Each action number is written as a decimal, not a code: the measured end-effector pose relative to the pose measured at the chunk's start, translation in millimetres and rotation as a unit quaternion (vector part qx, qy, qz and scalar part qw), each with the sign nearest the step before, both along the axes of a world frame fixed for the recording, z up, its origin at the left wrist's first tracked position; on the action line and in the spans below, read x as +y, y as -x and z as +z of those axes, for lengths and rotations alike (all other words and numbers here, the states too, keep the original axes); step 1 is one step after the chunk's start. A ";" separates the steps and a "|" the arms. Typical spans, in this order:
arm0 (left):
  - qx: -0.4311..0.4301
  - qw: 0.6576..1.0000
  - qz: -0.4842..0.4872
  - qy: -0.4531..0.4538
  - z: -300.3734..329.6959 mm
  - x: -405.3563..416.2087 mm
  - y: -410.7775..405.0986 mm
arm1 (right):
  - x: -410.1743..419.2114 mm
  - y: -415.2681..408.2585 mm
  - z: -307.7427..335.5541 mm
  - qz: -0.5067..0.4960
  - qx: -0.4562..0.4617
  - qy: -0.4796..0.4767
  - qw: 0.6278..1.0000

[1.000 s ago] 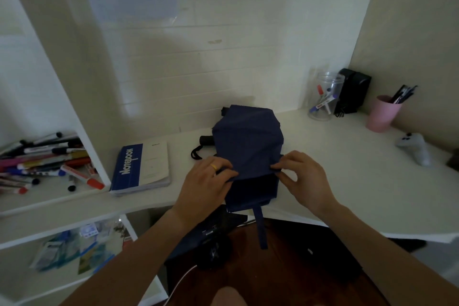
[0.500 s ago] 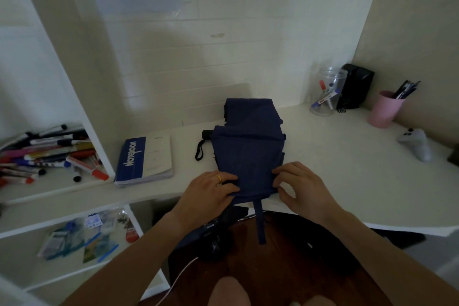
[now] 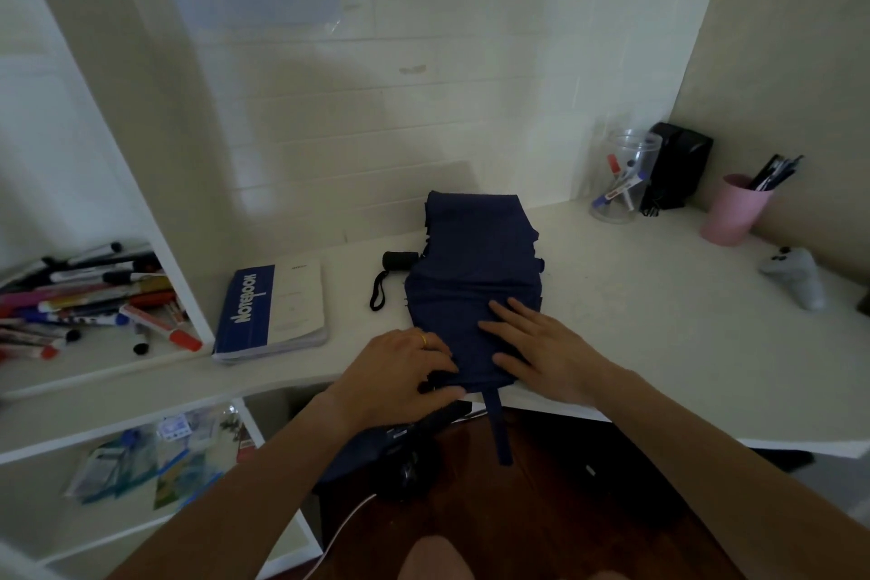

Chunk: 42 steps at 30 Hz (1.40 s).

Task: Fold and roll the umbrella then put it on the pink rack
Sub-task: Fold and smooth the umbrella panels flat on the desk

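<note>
- I see the dark navy fabric umbrella (image 3: 475, 278) lying flat on the white desk top (image 3: 635, 311), its canopy folded into a broad, roughly rectangular pad that runs from the desk's near edge back toward the tiled wall.
- Its short black cylindrical handle (image 3: 399, 260) sticks out at the pad's left side, with a black wrist loop (image 3: 376, 294) trailing on the desk beside it.
- The narrow navy closing strap (image 3: 499, 429) hangs off the near edge of the desk, unfastened.
- My left hand (image 3: 400, 372) rests at the near left corner of the fabric, fingers curled down onto the edge; I cannot tell whether they pinch the cloth or only press it.
- My right hand (image 3: 541, 346) lies palm down on the near right part of the pad, fingers spread and flat, gripping nothing.
- By my judgement the folding is largely done: the panels look gathered and flattened, though the right edge is ragged.
- Rolling looks not yet begun, since the pad is wide and flat rather than a tight cylinder.
- What remains, as I read it: roll the fabric around the shaft, wrap and fasten the strap, then carry it to the rack.
- No pink rack shows here; the only pink thing is a plastic cup (image 3: 734, 212) holding pens at the far right.
</note>
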<state>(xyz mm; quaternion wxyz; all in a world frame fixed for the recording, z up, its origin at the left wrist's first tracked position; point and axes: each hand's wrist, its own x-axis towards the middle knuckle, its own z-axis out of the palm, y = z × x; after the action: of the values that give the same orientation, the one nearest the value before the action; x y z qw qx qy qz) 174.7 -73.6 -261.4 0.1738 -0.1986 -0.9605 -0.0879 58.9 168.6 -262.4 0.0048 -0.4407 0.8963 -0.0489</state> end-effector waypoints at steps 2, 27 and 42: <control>-0.011 0.998 0.020 -0.054 11.2 6.4 5.6 | 0.1 1.7 -2.8 -0.002 0.000 -0.001 1.000; -0.187 0.976 0.064 0.097 -17.2 -26.5 58.1 | 0.6 30.1 1.3 -0.071 -0.075 -0.089 0.991; -0.161 0.981 0.061 0.093 -19.3 -25.6 54.5 | -50.7 84.7 90.7 -0.243 -0.308 0.470 0.791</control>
<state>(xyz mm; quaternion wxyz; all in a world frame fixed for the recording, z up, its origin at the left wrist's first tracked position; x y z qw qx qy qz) 120.3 -99.2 -280.7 0.0029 -0.1380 -0.9903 -0.0177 -25.8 117.9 -171.7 0.0606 -0.1177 0.7912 -0.5970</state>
